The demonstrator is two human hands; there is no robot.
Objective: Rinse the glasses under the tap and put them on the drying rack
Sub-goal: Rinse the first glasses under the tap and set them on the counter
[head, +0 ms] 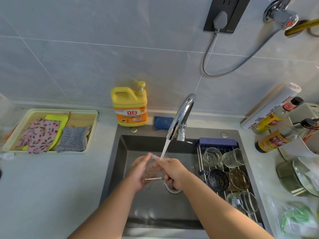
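Observation:
A clear glass (153,171) sits between both hands over the dark sink (124,149), under the running stream from the chrome tap (181,116). My left hand (138,171) cups the glass from the left and below. My right hand (172,173) grips it from the right, fingers curled at its rim where the water lands. The drying rack (202,163) spans the sink's right side and carries several glasses: two clear ones (212,156) at the back, a dark one (218,180) and a brownish one (239,179) in the middle, and a clear one (243,201) in front.
A yellow detergent bottle (130,106) and a blue sponge (162,123) stand behind the sink. A tray of folded cloths (51,131) lies on the left counter. Sauce bottles (271,140), glass lids (303,178) and a plastic bag (296,219) crowd the right counter.

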